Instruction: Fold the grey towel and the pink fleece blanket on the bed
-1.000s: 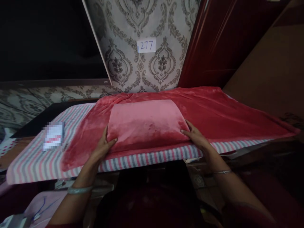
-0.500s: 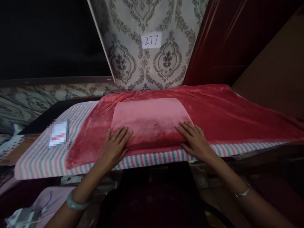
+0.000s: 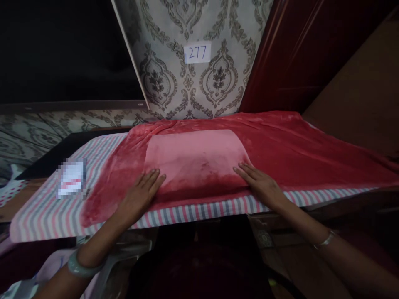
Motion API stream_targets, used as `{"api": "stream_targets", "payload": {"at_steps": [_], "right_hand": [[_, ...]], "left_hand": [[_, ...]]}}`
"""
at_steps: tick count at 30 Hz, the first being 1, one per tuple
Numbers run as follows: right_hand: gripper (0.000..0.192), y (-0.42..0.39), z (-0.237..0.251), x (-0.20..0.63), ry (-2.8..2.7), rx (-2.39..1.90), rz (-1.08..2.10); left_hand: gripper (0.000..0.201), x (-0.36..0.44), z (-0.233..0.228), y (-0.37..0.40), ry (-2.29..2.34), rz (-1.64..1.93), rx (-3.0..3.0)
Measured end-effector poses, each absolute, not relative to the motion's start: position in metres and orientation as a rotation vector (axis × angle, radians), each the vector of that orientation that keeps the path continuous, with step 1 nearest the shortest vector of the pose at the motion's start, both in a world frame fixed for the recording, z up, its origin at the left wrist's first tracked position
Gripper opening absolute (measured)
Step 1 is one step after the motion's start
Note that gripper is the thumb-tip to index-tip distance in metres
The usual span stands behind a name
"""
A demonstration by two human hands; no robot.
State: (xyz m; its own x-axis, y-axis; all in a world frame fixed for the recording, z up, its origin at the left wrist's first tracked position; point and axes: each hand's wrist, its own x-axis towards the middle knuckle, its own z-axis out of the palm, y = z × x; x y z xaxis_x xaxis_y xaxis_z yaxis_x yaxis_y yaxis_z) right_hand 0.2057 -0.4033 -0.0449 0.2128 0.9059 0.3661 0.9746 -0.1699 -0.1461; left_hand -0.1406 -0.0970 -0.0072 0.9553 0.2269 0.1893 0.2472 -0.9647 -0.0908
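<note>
A folded pink-red plush cloth (image 3: 195, 162) lies in a flat rectangle on top of a larger red plush blanket (image 3: 299, 149) spread over the table. My left hand (image 3: 139, 197) rests flat, fingers apart, on the folded cloth's near left corner. My right hand (image 3: 260, 182) lies flat on its near right corner. Neither hand grips anything; both palms press down on the fabric.
A pink, grey and white striped sheet (image 3: 46, 211) covers the table under the blanket. A small blurred card (image 3: 71, 178) lies on the stripes at the left. A patterned wall with a paper tag "277" (image 3: 197, 52) stands behind, and a dark red door (image 3: 296, 54) at right.
My hands went from cupping the folded cloth's side edges to lying flat on its near corners. The left hand has since slid slightly left and toward me.
</note>
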Motion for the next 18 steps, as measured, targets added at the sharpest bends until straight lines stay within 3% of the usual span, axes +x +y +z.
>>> {"api": "stream_targets", "payload": {"at_steps": [5,10,14,18], "right_hand": [[0.077,-0.413,-0.052,0.208,-1.758,-2.077,-0.18],[0.051,-0.415,-0.004,0.212,-1.667,-1.982,0.048],[0.054,-0.351,0.043,0.222,-1.412,-1.933,0.01],[0.061,-0.245,0.071,0.238,-1.374,-2.009,0.041]], "left_hand": [[0.062,-0.155,-0.011,-0.101,-0.314,-0.307,-3.12],[0.053,-0.149,0.034,-0.106,-0.385,-0.519,-3.369],[0.054,-0.078,0.071,-0.095,-0.678,-0.808,-3.348],[0.055,0.024,0.103,-0.068,-0.902,-0.518,-3.258]]}}
